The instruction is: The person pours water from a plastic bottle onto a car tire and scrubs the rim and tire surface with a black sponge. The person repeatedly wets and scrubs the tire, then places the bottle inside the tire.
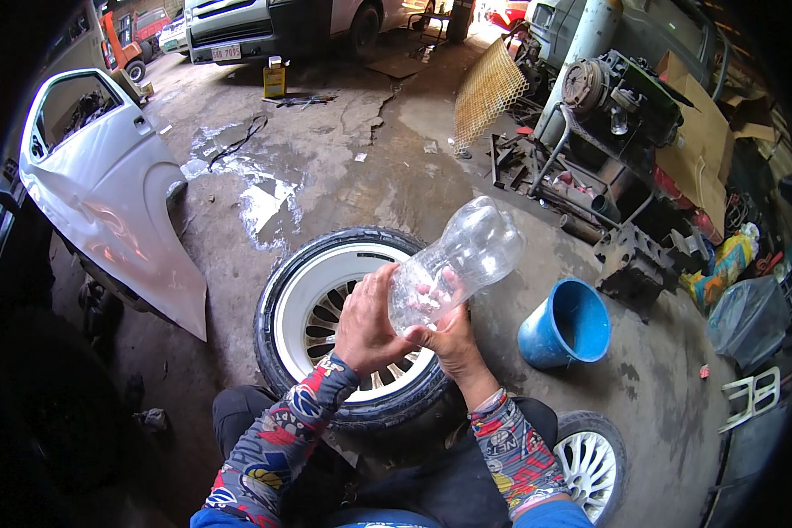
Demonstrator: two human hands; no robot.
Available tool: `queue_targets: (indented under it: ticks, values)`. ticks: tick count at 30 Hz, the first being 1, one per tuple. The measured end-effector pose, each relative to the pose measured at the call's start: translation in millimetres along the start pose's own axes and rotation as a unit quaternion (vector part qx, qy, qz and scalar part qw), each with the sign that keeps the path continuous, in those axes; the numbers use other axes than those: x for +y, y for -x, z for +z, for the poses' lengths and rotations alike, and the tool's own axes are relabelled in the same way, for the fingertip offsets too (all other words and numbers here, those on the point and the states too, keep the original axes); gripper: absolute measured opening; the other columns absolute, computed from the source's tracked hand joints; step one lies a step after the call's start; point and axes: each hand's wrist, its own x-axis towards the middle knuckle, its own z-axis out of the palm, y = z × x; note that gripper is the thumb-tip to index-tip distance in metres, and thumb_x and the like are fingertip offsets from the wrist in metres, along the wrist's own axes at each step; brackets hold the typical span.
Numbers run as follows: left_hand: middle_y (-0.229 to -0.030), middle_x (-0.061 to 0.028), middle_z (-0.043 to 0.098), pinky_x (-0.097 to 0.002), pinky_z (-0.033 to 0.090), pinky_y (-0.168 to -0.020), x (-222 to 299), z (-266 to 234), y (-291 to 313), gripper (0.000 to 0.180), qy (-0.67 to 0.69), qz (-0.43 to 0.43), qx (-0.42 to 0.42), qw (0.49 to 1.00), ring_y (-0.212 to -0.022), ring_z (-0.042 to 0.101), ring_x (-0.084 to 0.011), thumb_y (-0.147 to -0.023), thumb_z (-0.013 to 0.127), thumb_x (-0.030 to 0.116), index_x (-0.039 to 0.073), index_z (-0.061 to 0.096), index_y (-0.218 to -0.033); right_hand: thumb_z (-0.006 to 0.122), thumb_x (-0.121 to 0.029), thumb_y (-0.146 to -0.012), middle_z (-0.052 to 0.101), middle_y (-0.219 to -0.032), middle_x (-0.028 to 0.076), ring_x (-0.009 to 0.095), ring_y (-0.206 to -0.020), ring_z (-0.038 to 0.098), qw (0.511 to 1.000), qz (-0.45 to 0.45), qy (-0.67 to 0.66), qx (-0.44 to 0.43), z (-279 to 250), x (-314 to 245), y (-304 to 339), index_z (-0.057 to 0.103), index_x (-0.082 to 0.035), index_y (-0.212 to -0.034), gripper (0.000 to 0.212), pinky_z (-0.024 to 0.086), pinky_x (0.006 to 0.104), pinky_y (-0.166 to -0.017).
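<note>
A clear plastic bottle (468, 248) is held tilted between my two hands, its base end pointing away to the upper right. My left hand (368, 321) closes round its near left side, and my right hand (453, 345) grips it from below, fingers showing through the plastic. The bottle's near end is hidden by my hands. Beneath them lies a wheel (282, 339), flat on the floor, with a black tyre round a white, multi-spoke rim. Patterned sleeves cover both my forearms.
A blue bucket (541, 330) stands to the right, and a second wheel (590, 462) lies beside my right knee. A white car door panel (119, 202) leans at the left. Engine parts (629, 264) crowd the right side; a yellow can (275, 79) stands farther back near a parked van (264, 31).
</note>
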Motion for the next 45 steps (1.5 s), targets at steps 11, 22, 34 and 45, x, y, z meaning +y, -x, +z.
queue_targets:
  ticks: [11, 22, 34, 45]
  values:
    - [-0.142, -0.0316, 0.048, -0.0483, 0.042, -0.113, -6.2, -18.2, -6.6, 0.124, 0.19, -0.076, -0.122, 0.971, -0.134, 0.053, -0.0411, -0.07, 0.092, 0.054, -0.004, 0.025, -0.156, 0.089, -0.017, -0.076, 0.056, -0.135, 0.014, 0.026, -0.128, 0.054, 0.995, 0.033, 0.059, 0.072, -4.5, -15.0, -2.8, 0.04, -0.002, -0.149, 0.089, 0.043, 0.0406, -0.111]
    - [-0.138, -0.0199, 0.058, -0.0405, 0.042, -0.113, -13.0, -8.2, -0.5, 0.117, 0.375, -0.095, -0.137, 0.912, -0.133, 0.055, -0.0299, -0.064, 0.095, 0.057, -0.003, 0.041, -0.149, 0.086, -0.034, -0.084, 0.041, -0.157, 0.016, 0.028, -0.145, 0.04, 0.998, 0.014, -0.001, -0.055, 7.0, -28.0, 8.4, 0.022, -0.004, -0.162, 0.106, 0.026, 0.0415, -0.122]
    - [-0.131, -0.0146, 0.062, -0.0379, 0.043, -0.108, -0.3, -12.2, -4.4, 0.092, 0.21, -0.116, -0.121, 0.963, -0.124, 0.058, -0.0228, -0.074, 0.087, 0.057, -0.001, 0.055, -0.138, 0.08, -0.062, -0.08, 0.045, -0.153, 0.015, 0.029, -0.143, 0.043, 0.994, 0.043, -0.022, -0.101, -4.1, -23.3, 9.6, 0.028, -0.002, -0.157, 0.111, 0.029, 0.0428, -0.121]
    - [-0.141, -0.0218, 0.054, -0.0433, 0.04, -0.114, -2.6, -3.8, -8.0, 0.111, 0.186, -0.011, -0.107, 0.977, -0.133, 0.053, -0.0334, -0.071, 0.093, 0.053, 0.0, 0.036, -0.151, 0.094, -0.028, -0.07, 0.045, -0.149, 0.016, 0.035, -0.141, 0.042, 1.0, -0.015, -0.026, -0.008, -1.5, -36.6, -1.1, 0.03, -0.007, -0.154, 0.108, 0.033, 0.0499, -0.12]
